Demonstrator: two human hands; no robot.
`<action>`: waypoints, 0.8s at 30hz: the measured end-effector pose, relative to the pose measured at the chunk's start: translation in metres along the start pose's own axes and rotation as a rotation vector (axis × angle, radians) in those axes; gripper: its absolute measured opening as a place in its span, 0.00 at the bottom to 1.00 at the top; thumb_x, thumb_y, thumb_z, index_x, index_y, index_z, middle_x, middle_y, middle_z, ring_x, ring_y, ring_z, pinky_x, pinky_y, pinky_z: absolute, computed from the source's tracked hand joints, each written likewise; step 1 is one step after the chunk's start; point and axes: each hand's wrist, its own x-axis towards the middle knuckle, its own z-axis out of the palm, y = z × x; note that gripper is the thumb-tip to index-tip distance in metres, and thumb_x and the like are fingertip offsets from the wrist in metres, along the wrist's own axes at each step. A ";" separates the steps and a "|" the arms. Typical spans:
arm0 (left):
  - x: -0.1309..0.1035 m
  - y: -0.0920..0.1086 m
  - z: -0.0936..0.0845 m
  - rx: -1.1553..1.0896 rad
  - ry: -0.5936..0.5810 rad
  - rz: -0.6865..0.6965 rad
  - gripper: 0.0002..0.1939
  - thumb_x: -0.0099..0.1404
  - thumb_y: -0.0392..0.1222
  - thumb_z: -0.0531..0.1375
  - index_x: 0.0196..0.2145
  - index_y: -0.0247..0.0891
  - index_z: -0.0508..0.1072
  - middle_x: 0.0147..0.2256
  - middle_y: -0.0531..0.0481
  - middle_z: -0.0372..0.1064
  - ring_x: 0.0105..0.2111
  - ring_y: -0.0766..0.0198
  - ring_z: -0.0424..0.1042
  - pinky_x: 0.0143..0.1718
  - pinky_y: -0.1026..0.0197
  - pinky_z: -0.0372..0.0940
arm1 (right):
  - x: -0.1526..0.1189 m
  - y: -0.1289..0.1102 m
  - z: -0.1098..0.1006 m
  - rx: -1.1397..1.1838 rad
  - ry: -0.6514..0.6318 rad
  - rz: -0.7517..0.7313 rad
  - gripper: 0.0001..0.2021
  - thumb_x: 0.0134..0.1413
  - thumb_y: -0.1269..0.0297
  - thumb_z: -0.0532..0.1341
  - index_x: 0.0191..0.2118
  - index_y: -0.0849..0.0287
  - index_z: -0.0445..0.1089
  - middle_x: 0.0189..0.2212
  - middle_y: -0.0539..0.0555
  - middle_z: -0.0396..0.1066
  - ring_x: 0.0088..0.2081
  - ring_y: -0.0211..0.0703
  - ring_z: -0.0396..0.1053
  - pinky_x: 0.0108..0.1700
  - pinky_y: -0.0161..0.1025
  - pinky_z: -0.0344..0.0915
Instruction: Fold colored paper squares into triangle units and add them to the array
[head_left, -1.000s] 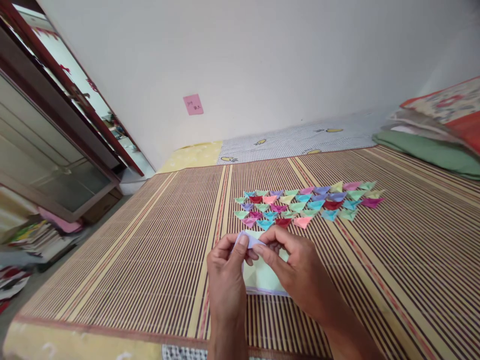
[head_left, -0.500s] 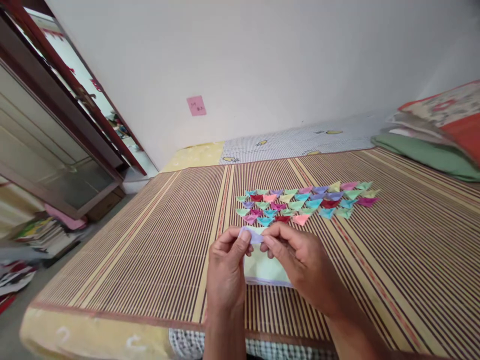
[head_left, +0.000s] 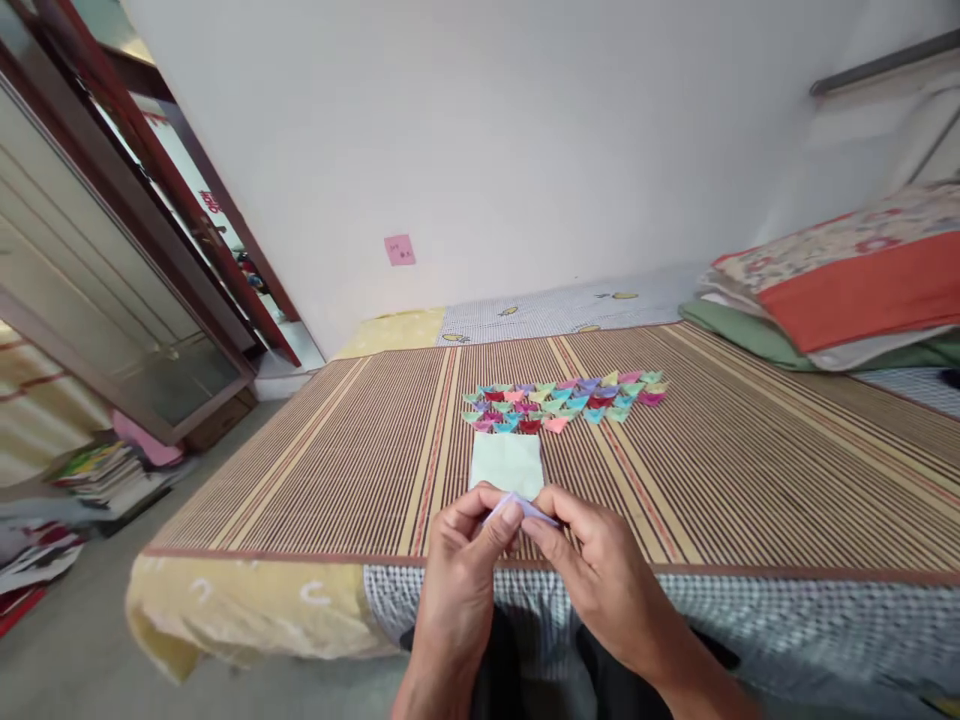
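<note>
A small folded piece of lavender paper (head_left: 516,507) is pinched between my two hands, its top coming to a blunt peak. My left hand (head_left: 466,560) grips its left part with thumb and fingers. The right end is held by my right hand (head_left: 592,560), thumb in front and fingers behind. Just beyond my fingertips a pale green stack of square paper (head_left: 507,460) lies on the striped mat (head_left: 352,450). Past the stack, several small folded paper boats (head_left: 529,426) in many colours sit in rows.
Folded bedding (head_left: 862,280) in orange, floral and green is piled at the right by the wall. A pink note (head_left: 400,250) is stuck on the white wall. On the floor at left stands a stack of books (head_left: 101,475), near an open door (head_left: 172,215).
The lavender paper, earlier a flat strip between my fingers, now shows a peaked fold. My hands sit nearer the mat's front edge, uncovering more of the green stack. The view has shifted.
</note>
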 end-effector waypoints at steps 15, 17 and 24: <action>-0.081 0.025 0.030 0.172 -0.061 0.114 0.14 0.60 0.43 0.72 0.41 0.38 0.75 0.35 0.50 0.74 0.36 0.65 0.71 0.38 0.64 0.67 | -0.060 -0.058 -0.029 0.026 0.117 -0.151 0.11 0.68 0.66 0.59 0.32 0.57 0.70 0.28 0.48 0.71 0.30 0.38 0.69 0.34 0.33 0.64; -0.085 0.026 0.033 0.173 -0.063 0.095 0.16 0.57 0.42 0.74 0.41 0.37 0.77 0.35 0.49 0.75 0.35 0.64 0.71 0.38 0.65 0.66 | -0.063 -0.063 -0.026 0.009 0.200 -0.170 0.11 0.67 0.66 0.59 0.30 0.57 0.68 0.27 0.48 0.69 0.29 0.38 0.68 0.33 0.33 0.63; -0.098 0.029 0.038 0.137 -0.099 0.042 0.13 0.56 0.46 0.74 0.27 0.34 0.78 0.24 0.51 0.72 0.28 0.66 0.67 0.33 0.65 0.62 | -0.072 -0.068 -0.015 0.135 0.246 -0.096 0.12 0.68 0.61 0.59 0.31 0.57 0.66 0.24 0.47 0.66 0.24 0.36 0.65 0.28 0.32 0.63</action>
